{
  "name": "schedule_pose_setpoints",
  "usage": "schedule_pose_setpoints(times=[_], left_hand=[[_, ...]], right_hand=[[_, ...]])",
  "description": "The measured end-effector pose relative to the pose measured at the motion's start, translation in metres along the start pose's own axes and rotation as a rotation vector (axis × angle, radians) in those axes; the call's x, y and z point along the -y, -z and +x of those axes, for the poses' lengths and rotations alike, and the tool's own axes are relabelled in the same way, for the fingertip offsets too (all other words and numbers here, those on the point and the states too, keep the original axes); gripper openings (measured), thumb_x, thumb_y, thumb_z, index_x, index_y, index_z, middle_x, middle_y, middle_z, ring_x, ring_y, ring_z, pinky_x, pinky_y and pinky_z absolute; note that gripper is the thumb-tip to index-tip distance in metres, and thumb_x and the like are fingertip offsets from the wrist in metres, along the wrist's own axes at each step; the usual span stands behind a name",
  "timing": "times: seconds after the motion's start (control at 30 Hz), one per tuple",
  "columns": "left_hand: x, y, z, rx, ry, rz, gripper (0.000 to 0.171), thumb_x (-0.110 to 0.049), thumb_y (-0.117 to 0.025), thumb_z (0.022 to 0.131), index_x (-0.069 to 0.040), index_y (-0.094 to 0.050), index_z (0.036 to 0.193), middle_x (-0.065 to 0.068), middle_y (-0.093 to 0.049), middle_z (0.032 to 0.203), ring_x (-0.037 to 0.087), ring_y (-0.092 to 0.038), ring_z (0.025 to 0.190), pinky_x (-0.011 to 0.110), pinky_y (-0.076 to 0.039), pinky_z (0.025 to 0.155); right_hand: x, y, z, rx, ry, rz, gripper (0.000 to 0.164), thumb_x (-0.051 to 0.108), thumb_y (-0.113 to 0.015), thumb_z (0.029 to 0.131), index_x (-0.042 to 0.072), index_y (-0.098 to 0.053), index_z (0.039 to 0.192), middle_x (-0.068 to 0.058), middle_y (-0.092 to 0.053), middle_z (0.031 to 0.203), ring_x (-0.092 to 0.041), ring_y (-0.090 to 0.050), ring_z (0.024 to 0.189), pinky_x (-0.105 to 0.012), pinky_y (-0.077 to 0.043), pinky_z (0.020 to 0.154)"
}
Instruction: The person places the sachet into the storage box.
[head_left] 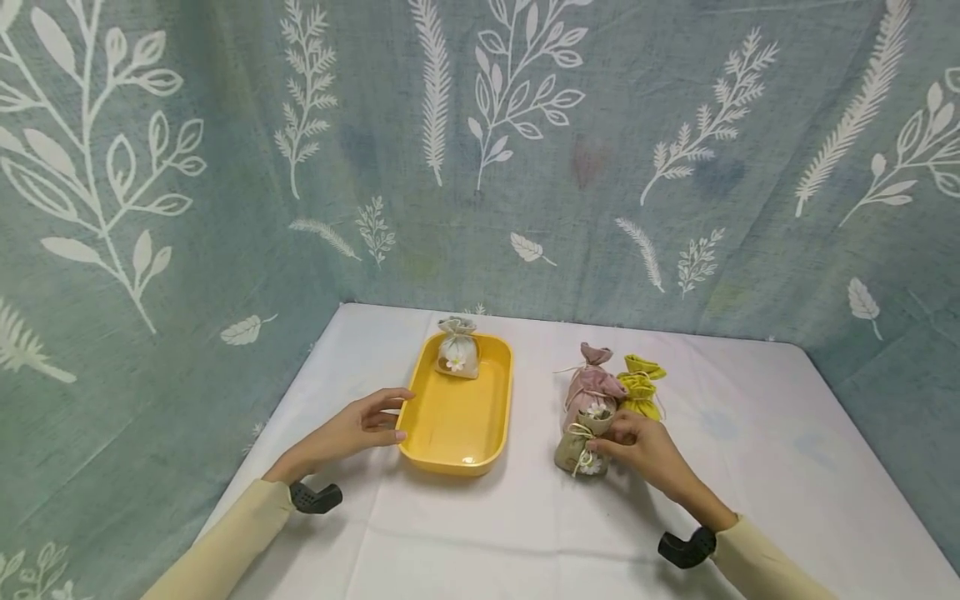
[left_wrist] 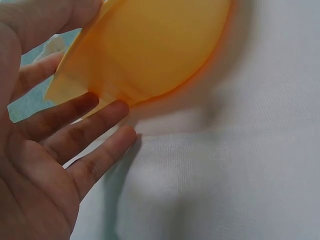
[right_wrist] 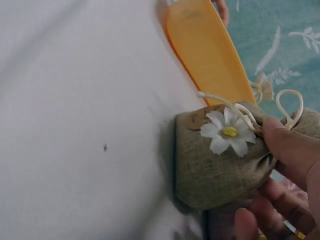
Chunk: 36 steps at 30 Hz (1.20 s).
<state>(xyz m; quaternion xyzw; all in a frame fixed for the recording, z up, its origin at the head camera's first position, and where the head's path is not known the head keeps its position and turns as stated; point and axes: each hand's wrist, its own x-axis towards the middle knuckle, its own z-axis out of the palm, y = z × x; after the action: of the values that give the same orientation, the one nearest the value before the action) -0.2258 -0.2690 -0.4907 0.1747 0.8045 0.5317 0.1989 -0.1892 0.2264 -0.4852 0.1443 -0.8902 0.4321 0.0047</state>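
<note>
"Khaki pouch (right_wrist: 215, 172)?"
"Pinched by the right hand (head_left: 643, 448), rightward of the yellow tray (head_left: 453, 421), which points lengthwise away."
"Left hand (head_left: 348, 429)?"
"Nearer the tray, relaxed fingers at its left rim."

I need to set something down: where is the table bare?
Bare: tabletop between the sleeves, and right of the bunched bags. A narrower bare strip separates the yellow tray from the olive bag. Crowded: around the right hand.

The left hand (head_left: 371, 422) touched the yellow tray (head_left: 456, 425), a cream drawstring pouch (head_left: 459, 358) in its far end, while the right hand (head_left: 647, 450) pinched an olive-brown drawstring pouch (head_left: 568, 454) before pink and yellow-green pouches (head_left: 585, 390).
</note>
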Motion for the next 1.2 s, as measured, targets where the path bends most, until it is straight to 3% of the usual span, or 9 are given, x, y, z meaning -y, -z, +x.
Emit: schedule_pose_setpoints(times=[0.2, 0.53, 0.8, 0.87, 0.93, 1.03, 1.17, 1.2], left_hand=[[0.002, -0.001, -0.001, -0.003, -0.011, -0.01, 0.074, -0.03, -0.079, 0.094, -0.019, -0.041, 0.156, 0.008, -0.045, 0.156, 0.029, -0.054, 0.135, 0.032, -0.052, 0.104], [0.003, -0.001, -0.001, 0.001, -0.015, -0.006, 0.075, -0.031, -0.081, 0.092, -0.021, -0.042, 0.156, 0.006, -0.045, 0.156, 0.028, -0.054, 0.135, 0.033, -0.051, 0.106], [0.003, -0.001, -0.002, -0.009, -0.016, -0.014, 0.076, -0.031, -0.082, 0.091, -0.019, -0.043, 0.156, 0.006, -0.047, 0.155, 0.028, -0.055, 0.134, 0.034, -0.051, 0.106], [0.003, -0.002, -0.002, -0.006, -0.024, -0.018, 0.076, -0.03, -0.081, 0.092, -0.018, -0.042, 0.156, 0.008, -0.047, 0.155, 0.029, -0.054, 0.134, 0.034, -0.051, 0.106], [0.003, -0.002, -0.002, -0.004, -0.026, -0.025, 0.077, -0.032, -0.081, 0.092, -0.018, -0.041, 0.157, 0.008, -0.046, 0.155, 0.029, -0.054, 0.135, 0.033, -0.051, 0.106], [0.003, -0.002, -0.002, -0.005, -0.032, -0.028, 0.078, -0.032, -0.081, 0.092, -0.017, -0.041, 0.157, 0.009, -0.046, 0.155, 0.03, -0.054, 0.135, 0.031, -0.051, 0.105], [0.004, -0.002, -0.002, -0.011, -0.032, -0.023, 0.076, -0.03, -0.081, 0.092, -0.018, -0.042, 0.156, 0.009, -0.046, 0.155, 0.03, -0.054, 0.135, 0.03, -0.052, 0.104], [0.005, -0.002, -0.002, -0.013, -0.032, -0.022, 0.076, -0.029, -0.081, 0.092, -0.019, -0.042, 0.156, 0.009, -0.047, 0.155, 0.03, -0.054, 0.134, 0.03, -0.052, 0.103]], right_hand=[[0.002, -0.002, -0.002, -0.042, 0.04, 0.014, 0.04, 0.036, -0.085, 0.085, 0.013, -0.062, 0.062, 0.004, -0.055, 0.078, -0.014, -0.05, 0.073, -0.026, -0.042, 0.06], [0.009, 0.003, 0.001, -0.084, 0.158, 0.075, 0.029, 0.021, -0.085, 0.087, 0.011, -0.068, 0.066, 0.002, -0.055, 0.081, -0.014, -0.05, 0.075, -0.026, -0.041, 0.061], [0.021, 0.009, 0.009, -0.089, 0.109, 0.131, 0.038, 0.011, -0.083, 0.088, 0.009, -0.057, 0.061, -0.004, -0.058, 0.086, -0.017, -0.052, 0.077, -0.026, -0.045, 0.059], [0.024, 0.011, 0.011, -0.083, 0.077, 0.143, 0.036, 0.016, -0.084, 0.089, 0.01, -0.059, 0.062, -0.003, -0.061, 0.089, -0.018, -0.061, 0.092, -0.028, -0.051, 0.069], [0.028, 0.013, 0.012, -0.078, 0.051, 0.14, 0.031, 0.023, -0.084, 0.089, 0.011, -0.066, 0.067, -0.002, -0.067, 0.091, -0.021, -0.062, 0.114, -0.033, -0.054, 0.089], [0.033, 0.014, 0.016, -0.077, 0.038, 0.148, 0.025, 0.03, -0.084, 0.089, 0.015, -0.073, 0.073, -0.001, -0.07, 0.094, -0.023, -0.061, 0.119, -0.036, -0.054, 0.092], [0.04, 0.012, 0.022, -0.095, 0.08, 0.14, 0.023, 0.027, -0.084, 0.089, 0.014, -0.074, 0.073, -0.002, -0.064, 0.089, -0.018, -0.058, 0.084, -0.028, -0.047, 0.065], [0.041, 0.011, 0.024, -0.101, 0.093, 0.14, 0.023, 0.026, -0.084, 0.089, 0.014, -0.073, 0.072, -0.001, -0.063, 0.087, -0.016, -0.057, 0.082, -0.026, -0.046, 0.064]])
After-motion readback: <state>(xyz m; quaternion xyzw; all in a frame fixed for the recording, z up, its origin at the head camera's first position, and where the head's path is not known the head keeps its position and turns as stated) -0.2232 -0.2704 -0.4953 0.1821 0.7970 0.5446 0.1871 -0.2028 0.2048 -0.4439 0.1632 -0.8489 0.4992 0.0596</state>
